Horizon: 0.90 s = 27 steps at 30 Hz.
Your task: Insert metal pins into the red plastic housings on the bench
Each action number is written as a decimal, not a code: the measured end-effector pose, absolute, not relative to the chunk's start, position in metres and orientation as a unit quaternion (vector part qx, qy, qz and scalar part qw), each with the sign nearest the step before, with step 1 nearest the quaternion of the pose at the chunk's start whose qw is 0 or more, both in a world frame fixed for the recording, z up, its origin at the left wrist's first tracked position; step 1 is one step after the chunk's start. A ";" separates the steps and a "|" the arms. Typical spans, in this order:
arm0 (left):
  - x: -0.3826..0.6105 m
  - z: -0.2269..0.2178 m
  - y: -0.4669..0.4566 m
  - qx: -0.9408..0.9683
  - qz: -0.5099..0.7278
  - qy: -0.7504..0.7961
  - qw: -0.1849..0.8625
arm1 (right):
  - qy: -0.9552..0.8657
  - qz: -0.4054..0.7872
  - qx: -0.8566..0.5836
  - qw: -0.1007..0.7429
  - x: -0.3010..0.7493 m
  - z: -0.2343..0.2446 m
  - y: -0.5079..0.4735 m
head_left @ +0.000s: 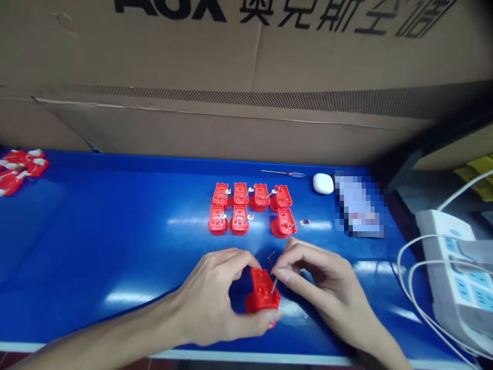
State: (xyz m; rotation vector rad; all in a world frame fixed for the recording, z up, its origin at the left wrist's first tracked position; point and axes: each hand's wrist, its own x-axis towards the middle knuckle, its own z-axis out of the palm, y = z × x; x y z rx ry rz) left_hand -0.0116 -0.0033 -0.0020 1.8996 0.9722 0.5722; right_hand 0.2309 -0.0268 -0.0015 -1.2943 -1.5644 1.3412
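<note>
My left hand [215,293] is closed around a red plastic housing [263,298] near the front of the table, thumb at its near side and fingers at its far side. Between thumb and fingertips, my right hand [319,282] pinches a thin metal rod [274,285], whose lower end reaches into the housing's open top. Just beyond the fingertips lies a small thin metal piece [270,255], too small to name. Several similar red housings [239,221] stand in two rows farther back, most with a metal rod and a pale tip sticking out.
A screwdriver [295,174], a white earbud case [323,183] and a pixelated flat object [358,205] lie along the blue table's back right. A white power strip [458,272] with cables stands at right. Red-and-white parts [19,169] sit far left. A cardboard box [192,61] stands behind.
</note>
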 end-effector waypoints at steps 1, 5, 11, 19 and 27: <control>-0.012 -0.002 -0.003 0.768 0.227 0.393 0.452 | -0.599 0.523 -0.499 0.343 0.230 -0.001 -0.027; -0.011 -0.002 -0.003 0.770 0.222 0.386 0.457 | -0.587 0.535 -0.506 0.336 0.228 -0.001 -0.026; -0.012 -0.002 -0.002 0.768 0.212 0.392 0.459 | -0.573 0.546 -0.518 0.324 0.227 0.000 -0.025; -0.011 -0.001 -0.001 0.766 0.209 0.390 0.465 | -0.559 0.567 -0.513 0.322 0.226 0.001 -0.026; -0.011 0.001 -0.001 0.767 0.199 0.394 0.466 | -0.551 0.583 -0.510 0.312 0.226 0.004 -0.025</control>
